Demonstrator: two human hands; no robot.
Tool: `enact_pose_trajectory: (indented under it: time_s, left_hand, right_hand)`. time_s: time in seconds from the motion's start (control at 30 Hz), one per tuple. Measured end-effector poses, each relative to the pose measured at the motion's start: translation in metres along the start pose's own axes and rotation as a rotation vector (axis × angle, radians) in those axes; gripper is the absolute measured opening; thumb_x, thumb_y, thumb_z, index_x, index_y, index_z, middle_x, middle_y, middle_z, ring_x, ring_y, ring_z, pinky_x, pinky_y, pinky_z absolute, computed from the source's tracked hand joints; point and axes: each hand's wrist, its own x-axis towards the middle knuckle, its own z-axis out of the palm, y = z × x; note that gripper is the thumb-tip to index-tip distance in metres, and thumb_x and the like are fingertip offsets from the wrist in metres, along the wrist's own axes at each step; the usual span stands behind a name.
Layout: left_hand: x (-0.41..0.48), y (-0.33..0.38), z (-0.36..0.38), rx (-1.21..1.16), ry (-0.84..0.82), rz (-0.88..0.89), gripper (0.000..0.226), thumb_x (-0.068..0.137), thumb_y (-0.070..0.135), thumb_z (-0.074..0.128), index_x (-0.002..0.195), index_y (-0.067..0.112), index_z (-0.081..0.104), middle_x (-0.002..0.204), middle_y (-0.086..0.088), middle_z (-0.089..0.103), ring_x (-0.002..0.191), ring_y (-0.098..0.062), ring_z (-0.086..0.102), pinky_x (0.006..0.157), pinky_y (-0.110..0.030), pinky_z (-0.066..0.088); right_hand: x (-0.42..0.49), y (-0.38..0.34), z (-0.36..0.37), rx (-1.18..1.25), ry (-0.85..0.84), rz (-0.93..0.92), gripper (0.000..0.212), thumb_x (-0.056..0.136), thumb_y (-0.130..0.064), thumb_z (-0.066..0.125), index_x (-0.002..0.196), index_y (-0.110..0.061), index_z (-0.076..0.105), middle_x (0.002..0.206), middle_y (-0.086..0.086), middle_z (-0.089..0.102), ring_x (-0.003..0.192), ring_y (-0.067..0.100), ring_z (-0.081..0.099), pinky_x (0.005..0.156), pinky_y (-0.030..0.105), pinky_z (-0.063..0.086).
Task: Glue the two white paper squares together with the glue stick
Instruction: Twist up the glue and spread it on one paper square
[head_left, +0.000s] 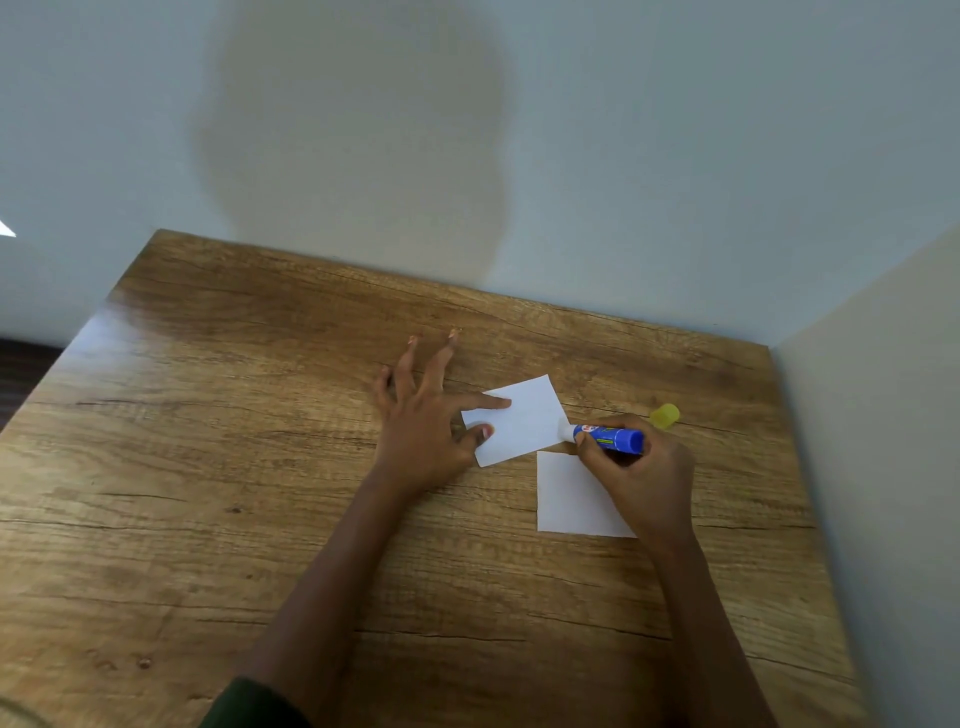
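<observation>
Two white paper squares lie flat on the wooden table (260, 467). The far paper square (524, 423) is pinned by my left hand (421, 426), index finger and thumb pressing its left side, the other fingers spread on the wood. My right hand (641, 473) grips the blue glue stick (608, 437), uncapped, its white tip touching the right edge of that square. The near paper square (569, 499) lies just below, partly under my right hand.
The glue stick's yellow cap (665, 415) lies on the table just beyond my right hand. A pale wall runs along the table's far edge and another along its right edge. The table's left edge drops off to a dark floor.
</observation>
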Motion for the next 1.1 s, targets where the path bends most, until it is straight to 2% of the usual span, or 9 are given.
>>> enact_pose_trajectory:
  time_s: [0.17, 0.37, 0.5, 0.57, 0.63, 0.7, 0.83, 1.0, 1.1]
  left_hand:
    - [0.0, 0.0, 0.0, -0.002, -0.006, 0.0, 0.033, 0.078, 0.046, 0.062, 0.109, 0.057, 0.058, 0.159, 0.011, 0.0, 0.144, -0.026, -0.015, 0.111, -0.053, -0.009]
    - [0.0, 0.0, 0.0, 0.003, -0.004, 0.003, 0.035, 0.078, 0.047, 0.062, 0.111, 0.058, 0.056, 0.159, 0.01, 0.001, 0.144, -0.027, -0.014, 0.11, -0.053, -0.007]
    - [0.0, 0.0, -0.001, 0.01, 0.003, 0.013, 0.033, 0.078, 0.047, 0.062, 0.108, 0.06, 0.056, 0.159, 0.011, 0.002, 0.144, -0.027, -0.013, 0.11, -0.053, -0.006]
    - [0.0, 0.0, -0.001, 0.019, -0.001, 0.015, 0.031, 0.079, 0.048, 0.061, 0.107, 0.06, 0.057, 0.159, 0.011, 0.002, 0.144, -0.027, -0.013, 0.11, -0.054, -0.006]
    - [0.0, 0.0, -0.001, 0.015, -0.004, 0.016, 0.03, 0.079, 0.048, 0.06, 0.107, 0.059, 0.058, 0.159, 0.011, 0.002, 0.144, -0.027, -0.013, 0.11, -0.055, -0.006]
    - [0.0, 0.0, -0.001, 0.006, -0.006, 0.018, 0.029, 0.08, 0.048, 0.058, 0.107, 0.059, 0.058, 0.159, 0.009, 0.002, 0.144, -0.028, -0.013, 0.111, -0.055, -0.006]
    - [0.003, 0.0, -0.004, -0.082, -0.045, -0.006, 0.031, 0.079, 0.055, 0.042, 0.104, 0.058, 0.06, 0.159, 0.009, 0.001, 0.143, -0.025, -0.016, 0.111, -0.053, -0.008]
    - [0.004, 0.0, -0.008, -0.092, -0.121, -0.01, 0.041, 0.078, 0.065, 0.031, 0.107, 0.058, 0.059, 0.159, 0.009, -0.005, 0.142, -0.026, -0.02, 0.11, -0.056, -0.012]
    - [0.005, -0.001, -0.011, -0.106, -0.153, -0.01, 0.033, 0.081, 0.061, 0.041, 0.109, 0.058, 0.058, 0.159, 0.009, -0.007, 0.142, -0.027, -0.021, 0.11, -0.056, -0.015]
  right_hand:
    - [0.002, -0.001, -0.004, -0.011, 0.006, 0.045, 0.014, 0.075, -0.022, 0.077, 0.08, -0.012, 0.068, 0.064, -0.001, 0.061, 0.06, 0.02, 0.057, 0.055, 0.028, 0.044]
    - [0.001, -0.003, -0.006, 0.077, 0.015, 0.09, 0.016, 0.075, -0.023, 0.077, 0.074, -0.02, 0.061, 0.062, -0.006, 0.059, 0.057, 0.013, 0.053, 0.054, 0.023, 0.041]
    - [0.0, -0.005, -0.007, 0.366, 0.068, 0.254, 0.011, 0.076, -0.024, 0.075, 0.075, -0.016, 0.067, 0.069, 0.005, 0.069, 0.065, 0.023, 0.065, 0.066, 0.032, 0.051]
    - [0.0, -0.007, -0.009, 0.628, 0.08, 0.386, 0.007, 0.08, -0.02, 0.071, 0.082, -0.014, 0.068, 0.066, -0.002, 0.07, 0.062, 0.017, 0.068, 0.07, 0.036, 0.057]
    - [0.002, -0.006, -0.011, 0.771, 0.075, 0.456, 0.01, 0.083, -0.018, 0.068, 0.089, -0.01, 0.067, 0.058, -0.003, 0.063, 0.058, 0.012, 0.063, 0.067, 0.036, 0.061]
    - [0.003, -0.006, -0.013, 0.847, 0.054, 0.477, 0.009, 0.084, -0.017, 0.066, 0.09, -0.01, 0.067, 0.063, 0.005, 0.055, 0.06, 0.012, 0.058, 0.062, 0.034, 0.061]
    - [0.004, -0.002, -0.015, 0.826, -0.028, 0.444, 0.01, 0.086, -0.016, 0.064, 0.093, -0.012, 0.069, 0.068, 0.008, 0.054, 0.064, 0.013, 0.058, 0.056, 0.031, 0.06]
    - [0.002, -0.002, -0.011, 0.794, -0.238, 0.346, 0.015, 0.08, -0.017, 0.066, 0.094, -0.013, 0.068, 0.071, 0.006, 0.061, 0.066, 0.013, 0.061, 0.058, 0.038, 0.06]
    - [0.0, -0.001, -0.009, 0.852, -0.388, 0.344, 0.041, 0.063, -0.038, 0.082, 0.093, -0.012, 0.069, 0.073, 0.009, 0.063, 0.064, 0.016, 0.062, 0.066, 0.044, 0.06]
